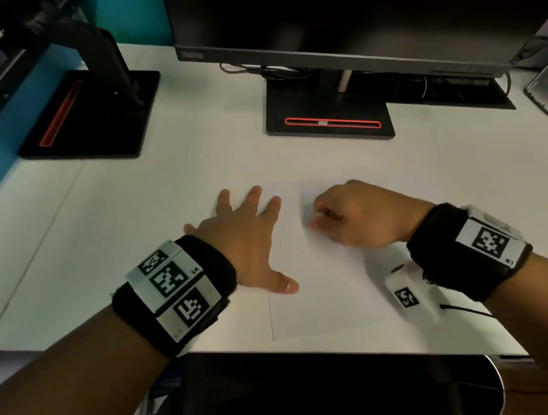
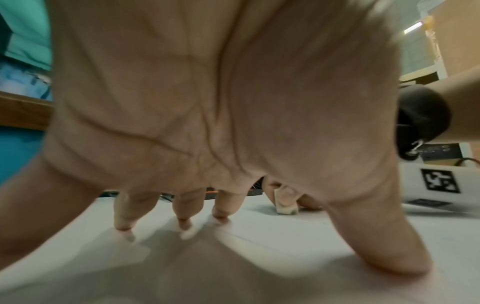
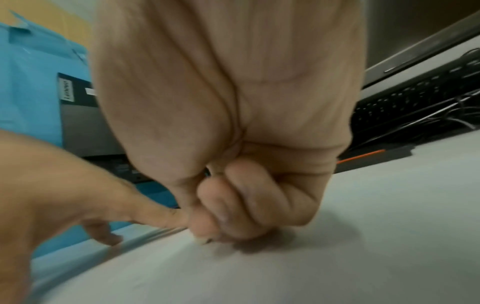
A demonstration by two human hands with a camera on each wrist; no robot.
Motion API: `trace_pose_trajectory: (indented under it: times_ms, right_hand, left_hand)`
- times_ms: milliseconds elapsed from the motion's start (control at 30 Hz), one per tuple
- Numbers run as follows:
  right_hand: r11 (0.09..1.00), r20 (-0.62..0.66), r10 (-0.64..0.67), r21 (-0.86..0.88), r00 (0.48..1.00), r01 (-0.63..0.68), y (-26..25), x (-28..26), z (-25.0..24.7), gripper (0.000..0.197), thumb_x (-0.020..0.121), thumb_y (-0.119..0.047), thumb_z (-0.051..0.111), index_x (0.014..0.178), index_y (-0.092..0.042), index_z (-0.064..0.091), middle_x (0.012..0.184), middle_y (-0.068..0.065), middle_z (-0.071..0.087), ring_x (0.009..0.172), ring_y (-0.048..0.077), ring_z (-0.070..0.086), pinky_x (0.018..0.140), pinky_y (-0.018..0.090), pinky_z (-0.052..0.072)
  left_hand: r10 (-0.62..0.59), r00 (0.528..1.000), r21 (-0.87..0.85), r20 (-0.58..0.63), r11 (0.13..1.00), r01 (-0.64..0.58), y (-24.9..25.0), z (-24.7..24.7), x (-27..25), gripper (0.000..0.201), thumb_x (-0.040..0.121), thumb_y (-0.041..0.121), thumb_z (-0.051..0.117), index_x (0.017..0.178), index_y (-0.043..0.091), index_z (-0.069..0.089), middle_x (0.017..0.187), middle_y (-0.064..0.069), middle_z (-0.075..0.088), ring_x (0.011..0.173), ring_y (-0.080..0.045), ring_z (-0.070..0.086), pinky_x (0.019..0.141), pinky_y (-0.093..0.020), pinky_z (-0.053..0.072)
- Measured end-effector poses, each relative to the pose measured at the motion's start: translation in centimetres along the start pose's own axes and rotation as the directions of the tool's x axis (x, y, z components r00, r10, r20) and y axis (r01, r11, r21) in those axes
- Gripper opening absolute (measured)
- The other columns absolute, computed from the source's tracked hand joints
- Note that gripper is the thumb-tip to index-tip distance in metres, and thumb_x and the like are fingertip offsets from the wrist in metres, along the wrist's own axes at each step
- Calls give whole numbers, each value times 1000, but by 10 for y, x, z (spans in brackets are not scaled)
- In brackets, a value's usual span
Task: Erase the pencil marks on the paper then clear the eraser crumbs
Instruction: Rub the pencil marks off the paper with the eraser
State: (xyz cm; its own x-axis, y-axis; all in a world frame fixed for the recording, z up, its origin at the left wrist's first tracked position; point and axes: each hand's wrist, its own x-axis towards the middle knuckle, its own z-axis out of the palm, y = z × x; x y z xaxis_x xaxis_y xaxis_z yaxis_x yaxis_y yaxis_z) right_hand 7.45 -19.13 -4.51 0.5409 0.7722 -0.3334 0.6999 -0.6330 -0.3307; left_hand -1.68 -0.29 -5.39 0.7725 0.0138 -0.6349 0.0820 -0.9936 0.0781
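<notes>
An eraser [image 2: 285, 202] is pinched in the R hand [image 1: 358, 216], fingers curled tight around it, its lower end pressed to the paper [image 1: 327, 290]. In the L wrist view the eraser is seen as a small pale block w/ a dark smudge at its bottom edge, tip on the sheet. In the head view only a pale bit is visible at the R fingertips. The L hand [image 1: 245, 241] is laid flat, fingers straight and spread wide, nothing held; fingertips and thumb are pressed onto the paper's L part, just beside the R hand. The paper is set on the white counter [image 1: 147, 195], near its front edge, in front of the person. Faint pencil marks [image 1: 318, 256] are seen on the sheet below the R hand; too faint to read. Crumbs can't be made out. Both wrists are wrapped in black bands w/ printed marker tags. Behind the paper, well apart, a monitor [image 1: 344, 5] is stood on a black base w/ a red slot; a 2nd base [image 1: 89, 116] is placed to the L.
</notes>
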Motion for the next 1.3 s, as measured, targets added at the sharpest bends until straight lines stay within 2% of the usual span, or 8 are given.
trace_pose_trajectory:
  times_ms: [100, 267, 467, 633, 867, 1000, 1167, 1300]
  right_hand:
    - [995, 70, -104, 0, 992, 104, -15, -1, 12, 38, 103, -35, 47, 66, -29, 44, 66, -9, 50, 61, 6, 48, 61, 23, 34]
    - [1000, 54, 16, -22, 998, -14, -3, 6, -7, 34, 102, -39, 47, 71, -26, 53, 74, -12, 55, 71, 9, 53, 71, 30, 39]
    - [998, 123, -62, 2, 990, 62, -15, 2, 5, 36, 102, -38, 49, 69, -26, 51, 68, -9, 56, 64, 5, 52, 64, 26, 38]
    - [999, 25, -21, -31, 999, 22, -12, 10, -2, 34, 103, -37, 48, 75, -19, 57, 70, -9, 55, 67, 10, 52, 66, 28, 38]
    - [1000, 51, 19, -25, 999, -18, -11, 10, -8, 36, 103, -38, 49, 69, -26, 52, 69, -10, 54, 67, 5, 51, 71, 30, 38]
    - [996, 112, -86, -21, 990, 89, -28, 6, 7, 36, 103, -37, 49, 67, -34, 46, 67, -11, 53, 62, 3, 51, 64, 24, 36]
    - [999, 33, -8, -35, 999, 10, -16, 14, -4, 35, 103, -37, 48, 78, -16, 61, 73, -5, 60, 71, 14, 56, 70, 32, 43]
    - [990, 112, -138, 4, 984, 138, -36, 12, 11, 23, 103, -33, 49, 82, -29, 58, 67, -13, 56, 63, 1, 54, 62, 15, 35]
  left_hand:
    - [-4, 1000, -1, 5, 1000, 4, 1, 0, 1, 137, 63, 86, 68, 156, 38, -21, 164, 11, -29, 152, -38, -23, 110, -71, 31]
    - [-4, 1000, -1, -1, 1000, 4, 1, 0, 0, 136, 64, 86, 67, 157, 37, -21, 165, 11, -28, 152, -37, -23, 109, -72, 32]
    - [-2, 1000, 8, -6, 1000, 2, 0, 1, 0, 136, 64, 86, 66, 157, 37, -20, 165, 11, -28, 152, -37, -21, 109, -73, 32]
    - [-3, 1000, 52, -17, 999, 3, 1, 1, 0, 135, 64, 90, 62, 157, 36, -21, 165, 10, -27, 153, -38, -19, 108, -68, 37]
    - [-7, 1000, 81, -18, 997, 8, 1, 0, 1, 135, 63, 92, 60, 156, 37, -21, 165, 9, -27, 153, -39, -16, 109, -67, 37]
    - [-4, 1000, 84, -25, 996, 6, 0, 1, 2, 135, 62, 93, 59, 157, 38, -20, 166, 10, -26, 153, -39, -15, 109, -66, 37]
    - [-4, 999, 85, -31, 996, 7, 0, 1, 0, 135, 63, 92, 60, 157, 37, -20, 166, 10, -26, 153, -38, -15, 110, -66, 37]
    - [-4, 1000, 90, -17, 996, 6, 1, -1, 0, 134, 63, 93, 59, 156, 38, -21, 165, 10, -26, 153, -39, -15, 110, -65, 37]
